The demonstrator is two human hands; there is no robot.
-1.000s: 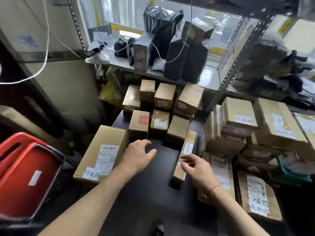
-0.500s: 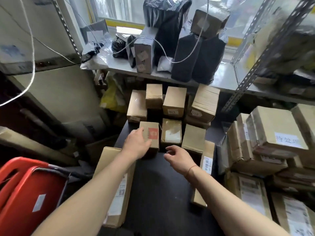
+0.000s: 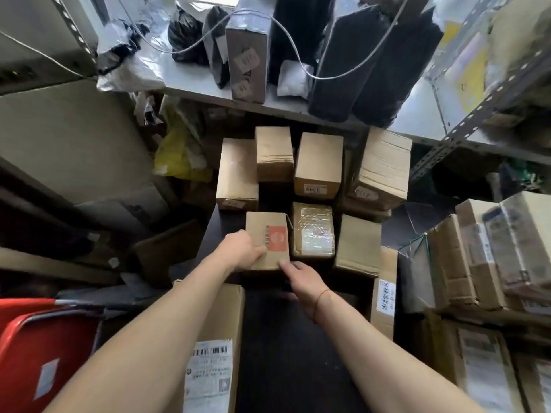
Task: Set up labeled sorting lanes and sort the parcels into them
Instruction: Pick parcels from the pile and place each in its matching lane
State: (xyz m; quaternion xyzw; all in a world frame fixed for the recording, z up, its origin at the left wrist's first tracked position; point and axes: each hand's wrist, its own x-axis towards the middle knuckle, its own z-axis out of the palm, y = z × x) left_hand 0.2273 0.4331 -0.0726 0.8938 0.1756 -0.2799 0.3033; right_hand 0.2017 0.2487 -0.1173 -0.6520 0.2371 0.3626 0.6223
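Both hands having left long box at 5 o'clock, now closing on red-label box [image 3: 267,240] at 12. Left hand [image 3: 242,253] gripping its left edge; right hand [image 3: 301,277] touching near corner, grip unclear. Likely pulling next parcel for sorting.

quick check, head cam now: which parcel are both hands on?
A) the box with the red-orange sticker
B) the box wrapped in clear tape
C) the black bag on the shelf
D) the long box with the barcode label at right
A: the left hand holds the left edge of the box with the red-orange sticker and the right hand touches its near right corner; the clear-taped box beside it is untouched.
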